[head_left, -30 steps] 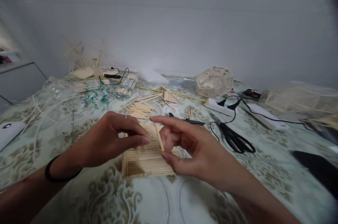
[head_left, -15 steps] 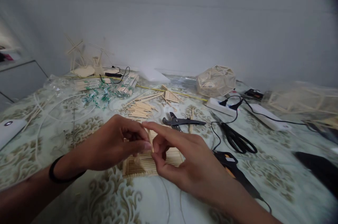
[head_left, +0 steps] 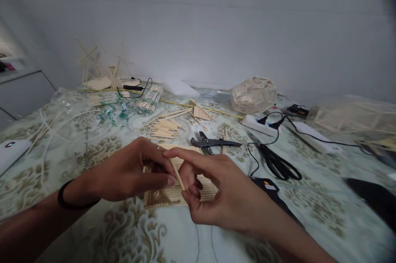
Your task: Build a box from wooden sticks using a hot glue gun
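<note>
A short wooden stick [head_left: 178,175] is held slantwise above a panel of wooden sticks [head_left: 168,197] laid side by side. My right hand [head_left: 216,184] spans the stick, its index fingertip by the far end and its thumb at the near end. From the left, the closed fingers of my left hand [head_left: 139,170] meet the side of the same stick; their exact grip is partly hidden. Both hands cover much of the panel, which lies flat on the patterned tablecloth.
Beyond my hands lie a pile of sticks [head_left: 165,128] and dark pliers [head_left: 213,142]. To the right are black-handled scissors [head_left: 276,162], a black-and-orange tool [head_left: 272,190] and a power strip [head_left: 259,124] with cables. Stick-built frames [head_left: 253,94] stand near the wall.
My right thumb has moved nearer to me and the stick shows more of its length, tilted between the hands. The left hand has barely moved.
</note>
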### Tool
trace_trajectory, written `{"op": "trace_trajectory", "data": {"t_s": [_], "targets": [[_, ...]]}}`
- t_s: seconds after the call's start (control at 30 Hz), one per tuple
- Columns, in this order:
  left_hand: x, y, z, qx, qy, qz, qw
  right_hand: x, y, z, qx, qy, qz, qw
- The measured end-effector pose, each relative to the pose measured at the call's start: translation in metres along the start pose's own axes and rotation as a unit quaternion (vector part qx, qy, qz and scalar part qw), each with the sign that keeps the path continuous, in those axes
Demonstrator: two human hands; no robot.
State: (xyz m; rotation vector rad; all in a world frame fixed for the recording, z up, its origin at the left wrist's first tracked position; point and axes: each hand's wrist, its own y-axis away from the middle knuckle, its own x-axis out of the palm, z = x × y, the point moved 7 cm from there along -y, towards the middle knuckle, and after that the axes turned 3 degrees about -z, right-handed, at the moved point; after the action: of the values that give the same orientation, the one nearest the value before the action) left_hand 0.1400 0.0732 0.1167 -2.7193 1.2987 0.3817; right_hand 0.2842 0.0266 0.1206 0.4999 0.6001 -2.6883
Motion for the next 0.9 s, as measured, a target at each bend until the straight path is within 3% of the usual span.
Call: {"op": "trace_trajectory", "data": {"t_s": [0.2,0.47,0.63,0.9], "targets": [[-0.006,-0.002,0.001,-0.014,0.012,-0.042,0.999,-0.011,0.000,-0.008,0.022,-0.041,-0.006,0.999],[-0.004,-0.006,0.008,-0.039,0.077,-0.090,0.992,-0.008,-0.003,0.005,-0.034,0.060,-0.044,0.997],[-0.003,-0.004,0.004,-0.044,0.054,-0.069,0.995,-0.004,0.001,0.009,-0.062,0.119,-0.052,0.990],[0.000,-0.002,0.006,-0.046,0.098,-0.038,0.993,-0.003,0.002,0.007,-0.029,0.049,-0.032,0.998]]}}
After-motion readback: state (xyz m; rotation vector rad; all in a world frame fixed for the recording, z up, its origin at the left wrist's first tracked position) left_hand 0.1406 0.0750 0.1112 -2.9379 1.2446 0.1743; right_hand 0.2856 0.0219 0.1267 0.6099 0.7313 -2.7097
